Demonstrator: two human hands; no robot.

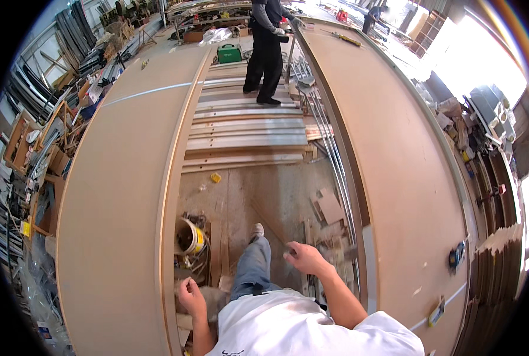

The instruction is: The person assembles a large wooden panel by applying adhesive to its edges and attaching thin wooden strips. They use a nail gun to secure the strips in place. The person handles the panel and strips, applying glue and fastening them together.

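My left hand [192,296] hangs beside the inner edge of the left bench, its fingers curled in and nothing visible in them. Out in front of my body, my right hand [305,259] is over the floor between the benches, fingers loosely bent and slightly apart, holding nothing I can see. Neither hand touches a bench. To the left runs a long brown board [110,196] lying flat like a tabletop. A matching long board [404,148] extends along the right. On it near me are a utility knife [436,311] and a dark blue tool, perhaps a tape measure [456,256].
A white bucket [188,236] stands low by the left bench. Metal strips [246,133] and long rods [330,154] lie across the aisle ahead. A person in dark clothes [265,53] stands at the far end beside a green case [229,53]. Scrap pieces [328,206] litter the floor.
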